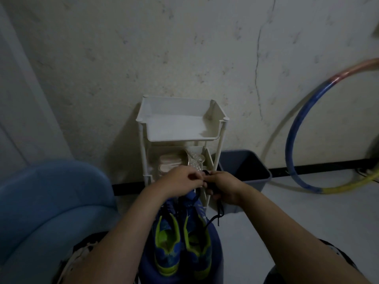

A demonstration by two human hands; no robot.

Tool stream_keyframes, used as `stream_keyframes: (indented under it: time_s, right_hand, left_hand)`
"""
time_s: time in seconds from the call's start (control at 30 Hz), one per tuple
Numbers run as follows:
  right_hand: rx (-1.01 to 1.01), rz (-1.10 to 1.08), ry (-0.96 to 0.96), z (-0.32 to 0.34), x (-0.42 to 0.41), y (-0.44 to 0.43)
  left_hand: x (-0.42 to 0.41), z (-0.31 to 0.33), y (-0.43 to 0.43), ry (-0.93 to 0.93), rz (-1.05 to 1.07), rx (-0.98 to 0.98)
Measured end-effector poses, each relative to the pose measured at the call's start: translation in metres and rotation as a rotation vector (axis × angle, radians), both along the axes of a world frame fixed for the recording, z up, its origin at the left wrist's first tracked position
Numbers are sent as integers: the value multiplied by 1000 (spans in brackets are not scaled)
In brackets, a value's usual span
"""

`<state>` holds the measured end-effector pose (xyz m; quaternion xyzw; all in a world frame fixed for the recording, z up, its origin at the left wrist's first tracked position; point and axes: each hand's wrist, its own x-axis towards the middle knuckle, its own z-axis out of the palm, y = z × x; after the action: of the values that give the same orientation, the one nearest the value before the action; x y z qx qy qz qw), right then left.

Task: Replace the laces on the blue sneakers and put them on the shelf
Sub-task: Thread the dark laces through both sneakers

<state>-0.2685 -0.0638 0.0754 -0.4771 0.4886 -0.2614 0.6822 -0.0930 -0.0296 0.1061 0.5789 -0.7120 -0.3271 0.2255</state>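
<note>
below shelf (180, 138): black lace (220, 210) pinched by left hand (182, 181) and right hand (224, 187); judged limp, light, best gripped near its tip.

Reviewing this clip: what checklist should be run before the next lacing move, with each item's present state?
1. Grip of right hand on black lace: ok.
2. Pinch of left hand on the lace: ok.
3. Lace through an eyelet: cannot tell, hands cover it.
4. Lace tail hanging free: ok.
5. Both blue sneakers side by side: ok.
6. Room on top tier of shelf: ok.
</note>
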Motion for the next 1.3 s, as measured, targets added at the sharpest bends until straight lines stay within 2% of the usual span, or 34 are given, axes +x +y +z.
stream_keyframes:
  time_s: [0.13, 0.3, 0.43, 0.47, 0.53, 0.6, 0.67, 0.77, 0.83, 0.93, 1.0, 1.1, 1.2, 1.23, 1.3]
  right_hand:
    - [-9, -36, -91, -5, 5, -6]
    - [-16, -120, -28, -6, 3, -14]
    - [15, -197, -151, 0, -2, -22]
    - [9, -215, -167, 0, -3, -25]
    - [-34, -261, -130, 0, -6, -31]
    - [-90, -287, -50, -1, -8, -35]
    - [-116, -278, -8, -2, -7, -36]
    - [-86, -248, -49, -5, -3, -40]
    - [-69, -203, -59, -6, -1, -44]
    - [-46, -151, -122, -4, -2, -46]
    - [-97, -155, -23, -3, -8, -47]
    - [-252, -117, 355, -10, -20, -56]
    - [-360, 61, 778, -20, -31, -61]
    - [-397, 111, 810, -21, -32, -59]
    - [-432, 173, 656, -19, -28, -54]
  left_hand:
    - [-7, -7, -7, 38, 73, -3]
    - [-16, -3, -15, -5, 108, -16]
    - [-36, -2, -23, -49, 313, 5]
    - [-41, -3, -25, 26, 334, 88]
    - [-48, -4, -26, 324, 366, 318]
    - [-53, -7, -28, 546, 407, 396]
    - [-54, -13, -32, 642, 454, 393]
    - [-50, -19, -37, 776, 490, 433]
    - [-43, -21, -38, 807, 459, 452]
    - [-32, -19, -36, 695, 418, 392]
    - [-23, -20, -39, 504, 424, 276]
    - [-5, -25, -52, 174, 431, 89]
    - [2, -25, -58, 40, 285, 102]
    - [1, -25, -59, 19, 219, 107]
    - [-2, -27, -63, -35, 96, 57]
